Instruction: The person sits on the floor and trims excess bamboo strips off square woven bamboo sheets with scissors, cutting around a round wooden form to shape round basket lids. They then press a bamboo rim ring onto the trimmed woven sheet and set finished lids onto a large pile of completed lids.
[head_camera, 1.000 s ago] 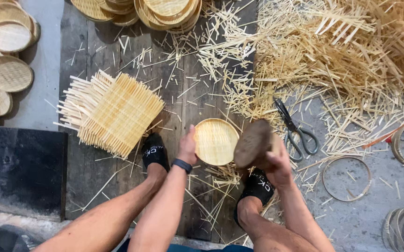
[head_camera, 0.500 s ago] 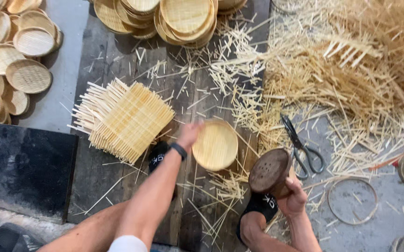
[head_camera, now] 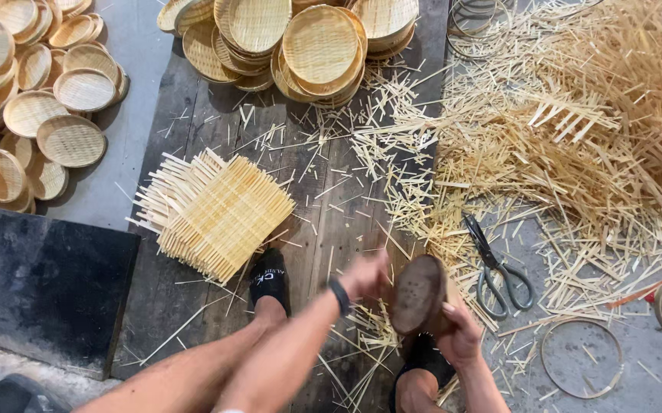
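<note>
My right hand (head_camera: 461, 336) grips a round dark-brown wooden block (head_camera: 419, 294) and holds it tilted above my right foot. My left hand (head_camera: 365, 277), with a black wristband, is blurred by motion right beside the block's left edge. Nothing shows in it, and its fingers are too blurred to read. A stack of square woven bamboo mats (head_camera: 216, 214) lies to the left, just beyond my left foot in a black sock (head_camera: 270, 279). Finished round woven trays are piled at the top (head_camera: 319, 46).
Black scissors (head_camera: 495, 264) lie right of the block on scattered bamboo slivers. A big heap of bamboo strips (head_camera: 576, 138) fills the right side. A thin hoop (head_camera: 580, 359) lies at lower right. More round trays (head_camera: 71, 138) cover the left; a black slab (head_camera: 40, 283) lies at lower left.
The round woven tray my left hand held against the block is gone from it. My left hand has swung back to the block, and the view has shifted up and left.
</note>
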The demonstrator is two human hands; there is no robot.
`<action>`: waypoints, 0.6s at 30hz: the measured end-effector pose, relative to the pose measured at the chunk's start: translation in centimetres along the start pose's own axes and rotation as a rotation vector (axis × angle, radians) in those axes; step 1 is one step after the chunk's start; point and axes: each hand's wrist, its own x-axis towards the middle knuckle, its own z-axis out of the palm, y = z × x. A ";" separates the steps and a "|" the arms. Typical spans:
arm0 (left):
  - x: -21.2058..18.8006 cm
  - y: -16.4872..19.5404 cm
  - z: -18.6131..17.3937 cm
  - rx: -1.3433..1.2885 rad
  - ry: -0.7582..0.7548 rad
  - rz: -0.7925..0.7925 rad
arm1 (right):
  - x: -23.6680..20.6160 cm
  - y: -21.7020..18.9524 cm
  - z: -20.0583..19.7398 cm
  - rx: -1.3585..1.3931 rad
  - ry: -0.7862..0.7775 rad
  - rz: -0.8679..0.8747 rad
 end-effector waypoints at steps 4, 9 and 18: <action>1.1 -7.5 2.7 -0.560 0.102 -0.057 | 2.3 0.9 0.5 -0.190 0.047 0.028; 2.4 -7.2 -1.0 -0.384 0.378 0.415 | 4.4 2.6 -0.4 -0.921 0.239 0.094; -4.4 0.3 -19.0 1.035 1.160 0.691 | 4.3 6.4 -3.1 -0.730 0.266 0.245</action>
